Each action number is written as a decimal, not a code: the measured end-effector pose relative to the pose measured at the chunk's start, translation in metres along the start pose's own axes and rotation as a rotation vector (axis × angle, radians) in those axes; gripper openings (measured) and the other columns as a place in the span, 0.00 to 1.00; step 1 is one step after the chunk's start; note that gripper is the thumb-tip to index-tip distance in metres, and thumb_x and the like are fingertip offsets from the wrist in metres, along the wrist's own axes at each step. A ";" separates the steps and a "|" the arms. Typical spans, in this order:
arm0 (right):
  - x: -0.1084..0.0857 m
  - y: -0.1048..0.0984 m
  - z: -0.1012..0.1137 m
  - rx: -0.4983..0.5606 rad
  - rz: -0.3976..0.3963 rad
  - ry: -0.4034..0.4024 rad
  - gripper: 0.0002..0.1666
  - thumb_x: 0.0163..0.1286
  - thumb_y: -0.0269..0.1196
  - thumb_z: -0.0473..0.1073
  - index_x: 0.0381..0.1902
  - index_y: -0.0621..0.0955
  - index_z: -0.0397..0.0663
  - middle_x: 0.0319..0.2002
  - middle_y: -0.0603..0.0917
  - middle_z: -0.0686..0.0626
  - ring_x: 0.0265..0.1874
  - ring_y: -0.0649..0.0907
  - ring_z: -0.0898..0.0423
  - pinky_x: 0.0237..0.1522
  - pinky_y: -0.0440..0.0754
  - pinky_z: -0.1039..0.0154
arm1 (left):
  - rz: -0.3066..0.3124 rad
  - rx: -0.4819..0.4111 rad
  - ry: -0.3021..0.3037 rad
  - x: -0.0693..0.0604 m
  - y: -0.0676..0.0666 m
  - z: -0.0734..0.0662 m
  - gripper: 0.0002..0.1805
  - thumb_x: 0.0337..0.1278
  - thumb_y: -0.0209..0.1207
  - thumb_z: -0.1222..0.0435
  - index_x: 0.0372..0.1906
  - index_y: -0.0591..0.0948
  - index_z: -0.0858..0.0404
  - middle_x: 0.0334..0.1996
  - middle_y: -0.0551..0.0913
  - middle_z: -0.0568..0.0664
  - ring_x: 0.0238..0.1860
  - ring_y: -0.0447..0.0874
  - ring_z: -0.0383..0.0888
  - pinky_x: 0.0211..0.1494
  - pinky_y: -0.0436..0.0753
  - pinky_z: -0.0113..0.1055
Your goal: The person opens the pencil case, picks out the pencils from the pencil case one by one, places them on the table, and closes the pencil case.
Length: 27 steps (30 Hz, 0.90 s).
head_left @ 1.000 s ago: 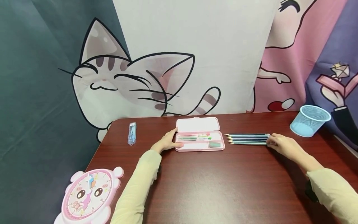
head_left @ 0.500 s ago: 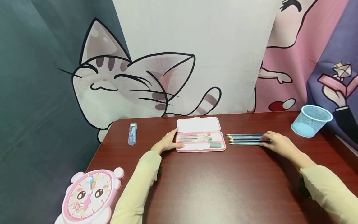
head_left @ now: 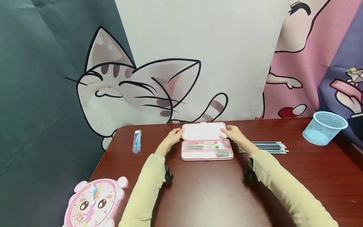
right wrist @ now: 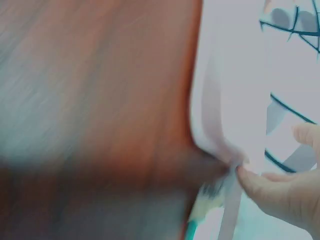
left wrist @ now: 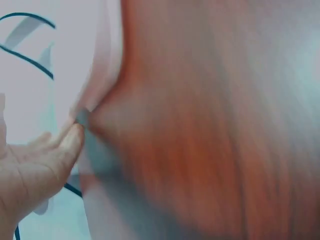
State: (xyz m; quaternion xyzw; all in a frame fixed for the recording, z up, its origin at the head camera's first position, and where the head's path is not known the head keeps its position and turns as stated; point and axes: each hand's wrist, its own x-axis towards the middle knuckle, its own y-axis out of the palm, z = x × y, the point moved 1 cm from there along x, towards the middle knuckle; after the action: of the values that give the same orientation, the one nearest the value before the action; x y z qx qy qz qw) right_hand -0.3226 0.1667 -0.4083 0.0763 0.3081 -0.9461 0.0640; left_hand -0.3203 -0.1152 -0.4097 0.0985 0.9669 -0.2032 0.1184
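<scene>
A pink pencil case (head_left: 207, 158) lies on the table with its lid (head_left: 204, 130) up at the back. Pens (head_left: 201, 146) are in its upper compartment, and a grey-green block (head_left: 222, 154), perhaps an eraser, sits at the lower right. My left hand (head_left: 172, 137) pinches the left edge of the lid between thumb and fingers; its thumb (left wrist: 72, 140) shows at the rim. At the opposite edge, my right hand (head_left: 235, 135) holds the lid the same way, with the thumb (right wrist: 250, 182) at a corner. Beneath the right wrist lie several pencils (head_left: 269, 147), partly hidden.
A blue mesh pen cup (head_left: 323, 129) stands at the back right. Left of the case is a clear blue slim box (head_left: 137, 141). The pink animal-shaped clock (head_left: 93, 203) sits at the front left. A printed curtain (head_left: 241, 78) hangs behind the table edge.
My right hand has left the pencils and come over to the right edge of the lid. The left hand has shifted from the case's side up to the lid's left edge.
</scene>
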 end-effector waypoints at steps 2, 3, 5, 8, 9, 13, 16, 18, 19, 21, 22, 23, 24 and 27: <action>0.001 0.001 0.007 0.114 0.011 0.100 0.42 0.69 0.49 0.50 0.67 0.50 0.25 0.67 0.54 0.28 0.66 0.60 0.38 0.66 0.59 0.48 | -0.036 -0.154 -0.069 0.002 0.003 -0.005 0.35 0.66 0.42 0.49 0.68 0.56 0.69 0.64 0.65 0.64 0.64 0.65 0.54 0.66 0.65 0.43; 0.001 0.000 0.010 0.177 0.008 0.130 0.42 0.69 0.49 0.50 0.68 0.48 0.26 0.68 0.52 0.29 0.67 0.59 0.38 0.66 0.59 0.49 | -0.050 -0.229 -0.098 0.002 0.004 -0.008 0.35 0.67 0.41 0.49 0.68 0.56 0.69 0.63 0.66 0.65 0.64 0.66 0.54 0.66 0.66 0.42; 0.000 -0.002 0.013 0.296 0.018 0.156 0.43 0.69 0.48 0.50 0.69 0.44 0.30 0.70 0.48 0.32 0.67 0.58 0.39 0.67 0.58 0.50 | -0.089 -0.332 -0.147 0.003 0.005 -0.012 0.34 0.67 0.41 0.49 0.68 0.56 0.67 0.63 0.67 0.63 0.63 0.67 0.53 0.65 0.67 0.40; -0.005 -0.005 0.016 0.455 0.038 0.139 0.46 0.70 0.48 0.53 0.71 0.38 0.36 0.71 0.44 0.35 0.68 0.56 0.40 0.68 0.56 0.50 | -0.136 -0.455 -0.174 0.003 0.006 -0.016 0.33 0.66 0.42 0.48 0.68 0.58 0.63 0.63 0.68 0.59 0.63 0.67 0.51 0.65 0.68 0.39; -0.006 -0.006 0.017 0.502 0.042 0.123 0.47 0.70 0.48 0.53 0.71 0.37 0.39 0.71 0.43 0.35 0.69 0.55 0.40 0.69 0.55 0.50 | -0.140 -0.488 -0.162 0.002 0.007 -0.016 0.32 0.66 0.43 0.49 0.68 0.59 0.63 0.63 0.67 0.58 0.64 0.67 0.50 0.65 0.67 0.39; -0.012 -0.008 0.020 0.641 0.023 0.067 0.45 0.69 0.47 0.57 0.72 0.40 0.44 0.71 0.45 0.36 0.69 0.55 0.40 0.69 0.53 0.48 | -0.119 -0.604 -0.061 -0.002 0.008 -0.017 0.31 0.66 0.43 0.51 0.67 0.61 0.63 0.65 0.65 0.58 0.66 0.62 0.51 0.69 0.61 0.42; -0.017 -0.009 0.019 0.709 -0.012 0.042 0.42 0.69 0.47 0.58 0.71 0.47 0.42 0.70 0.50 0.36 0.68 0.57 0.41 0.68 0.55 0.48 | -0.105 -0.672 0.020 -0.007 0.009 -0.014 0.30 0.67 0.42 0.52 0.66 0.62 0.66 0.65 0.64 0.59 0.67 0.61 0.51 0.70 0.59 0.43; -0.021 -0.009 0.017 0.745 -0.034 0.024 0.37 0.69 0.48 0.58 0.66 0.58 0.42 0.65 0.59 0.38 0.64 0.63 0.44 0.68 0.57 0.49 | -0.107 -0.707 0.050 -0.010 0.008 -0.011 0.28 0.67 0.42 0.52 0.64 0.64 0.67 0.64 0.65 0.60 0.67 0.61 0.51 0.70 0.59 0.43; -0.023 -0.009 0.016 0.757 -0.041 0.009 0.33 0.69 0.48 0.59 0.62 0.62 0.43 0.61 0.63 0.41 0.61 0.67 0.46 0.67 0.57 0.49 | -0.115 -0.723 0.060 -0.012 0.008 -0.009 0.27 0.67 0.43 0.53 0.62 0.66 0.67 0.63 0.66 0.59 0.66 0.62 0.51 0.69 0.60 0.43; -0.026 -0.008 0.011 0.777 -0.061 -0.025 0.24 0.67 0.51 0.58 0.50 0.71 0.46 0.51 0.70 0.47 0.53 0.74 0.53 0.66 0.60 0.49 | -0.132 -0.757 0.073 -0.015 0.008 -0.006 0.22 0.66 0.45 0.53 0.54 0.72 0.66 0.57 0.71 0.57 0.63 0.65 0.50 0.69 0.61 0.43; -0.027 -0.008 0.009 0.770 -0.065 -0.044 0.19 0.67 0.52 0.58 0.42 0.74 0.50 0.46 0.72 0.51 0.48 0.76 0.57 0.65 0.63 0.50 | -0.141 -0.768 0.081 -0.016 0.008 -0.005 0.18 0.66 0.47 0.54 0.48 0.74 0.64 0.54 0.72 0.56 0.61 0.67 0.49 0.68 0.62 0.44; -0.029 -0.008 0.006 0.755 -0.070 -0.063 0.16 0.66 0.53 0.58 0.35 0.75 0.52 0.42 0.73 0.55 0.44 0.76 0.61 0.63 0.65 0.52 | -0.149 -0.777 0.090 -0.018 0.008 -0.004 0.15 0.65 0.48 0.55 0.43 0.75 0.63 0.52 0.73 0.55 0.58 0.69 0.47 0.68 0.62 0.44; -0.029 -0.007 0.002 0.728 -0.071 -0.082 0.15 0.65 0.54 0.57 0.33 0.76 0.53 0.41 0.74 0.56 0.42 0.76 0.63 0.62 0.67 0.54 | -0.156 -0.784 0.100 -0.019 0.009 -0.003 0.12 0.64 0.49 0.57 0.38 0.75 0.61 0.50 0.74 0.55 0.55 0.71 0.45 0.68 0.63 0.44; -0.031 -0.006 -0.008 0.581 -0.060 -0.140 0.14 0.64 0.58 0.54 0.34 0.81 0.50 0.44 0.79 0.51 0.41 0.77 0.64 0.57 0.71 0.57 | -0.141 -0.767 0.124 -0.023 0.010 0.000 0.08 0.63 0.52 0.63 0.31 0.76 0.62 0.50 0.75 0.62 0.49 0.73 0.42 0.67 0.64 0.43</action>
State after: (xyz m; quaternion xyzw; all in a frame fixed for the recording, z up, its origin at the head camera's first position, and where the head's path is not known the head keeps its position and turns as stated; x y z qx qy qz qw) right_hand -0.2925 0.1789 -0.4058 0.0168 0.0213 -0.9991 0.0324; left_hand -0.2963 -0.1093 -0.4069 -0.0077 0.9824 0.1717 0.0736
